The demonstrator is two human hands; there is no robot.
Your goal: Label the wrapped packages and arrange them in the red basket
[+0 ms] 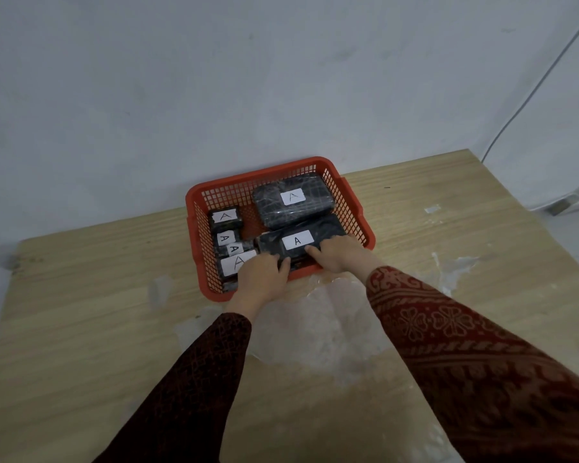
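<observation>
Red plastic mesh basket (345,198) on wood-grain table (81,312) holds black film-wrapped rectangular packages with white "A" labels. Left hand (259,279) and right hand (340,253) both curl onto the near long package (301,240), fingers bent, gripping its ends.

We see a bare, plain room: a blank grey wall (214,78), a worn wooden table (81,329), a loose cable (532,88).
</observation>
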